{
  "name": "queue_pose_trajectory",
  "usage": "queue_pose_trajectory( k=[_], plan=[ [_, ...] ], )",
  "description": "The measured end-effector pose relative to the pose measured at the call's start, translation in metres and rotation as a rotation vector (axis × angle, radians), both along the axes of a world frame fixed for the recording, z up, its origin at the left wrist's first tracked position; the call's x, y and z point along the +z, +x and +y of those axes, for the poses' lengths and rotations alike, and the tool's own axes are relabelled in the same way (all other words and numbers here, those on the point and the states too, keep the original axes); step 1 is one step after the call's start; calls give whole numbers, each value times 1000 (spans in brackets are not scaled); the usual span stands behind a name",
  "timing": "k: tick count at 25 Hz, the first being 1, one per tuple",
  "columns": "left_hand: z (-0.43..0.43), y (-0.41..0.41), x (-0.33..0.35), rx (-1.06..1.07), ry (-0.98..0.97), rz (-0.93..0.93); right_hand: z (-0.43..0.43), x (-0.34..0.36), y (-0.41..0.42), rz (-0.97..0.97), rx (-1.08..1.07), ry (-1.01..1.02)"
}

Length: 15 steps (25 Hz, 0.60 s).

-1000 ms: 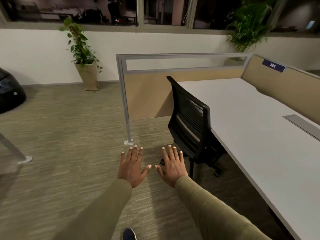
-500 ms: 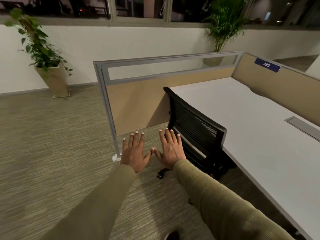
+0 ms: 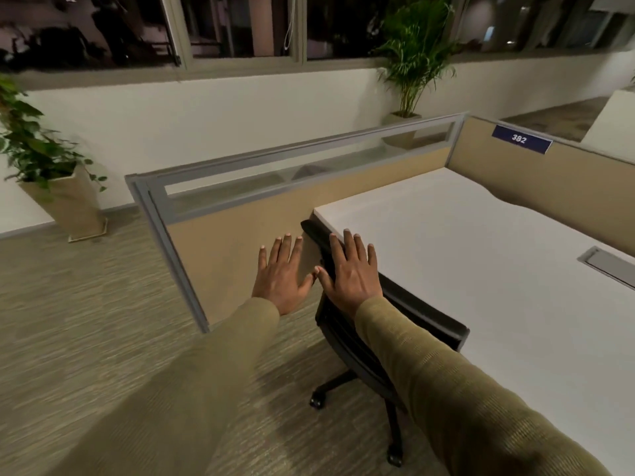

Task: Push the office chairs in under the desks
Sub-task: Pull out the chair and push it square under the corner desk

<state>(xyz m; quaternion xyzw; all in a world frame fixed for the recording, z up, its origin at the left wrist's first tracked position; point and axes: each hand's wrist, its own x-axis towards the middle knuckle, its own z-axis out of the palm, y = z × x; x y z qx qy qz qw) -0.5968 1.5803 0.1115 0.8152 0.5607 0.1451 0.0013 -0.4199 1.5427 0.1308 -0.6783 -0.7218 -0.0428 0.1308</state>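
Now both hands, left (image 3: 281, 274) and right (image 3: 351, 269), are held flat, fingers spread, over the chair (image 3: 388, 324) backrest at the desk (image 3: 481, 269).

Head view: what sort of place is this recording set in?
Most likely an open-plan office: a white desk enclosed by cubicle partitions, a number plate reading 382, and a black office chair on carpet.

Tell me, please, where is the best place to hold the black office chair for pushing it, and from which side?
Probably the top edge of the backrest of the black office chair, from the aisle side behind it. That edge is a long, straight bar facing the person, and the seat already points toward the white desk. The right hand lies open over its far end; the left hand is beside it.
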Motion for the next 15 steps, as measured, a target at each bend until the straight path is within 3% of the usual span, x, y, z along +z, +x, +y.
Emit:
queue_pose_trajectory(
  k=[8,11,13,15],
  plan=[
    [110,67,8,-159,1,-19,43,-5,32,131,-220,-76],
    [137,80,10,-223,-19,3,43,1,49,78,-276,-113],
    [152,87,15,-257,-49,36,37,5,68,59,-352,-237],
    [163,90,17,-281,-121,121,25,4,88,161,-495,-441]
  ],
)
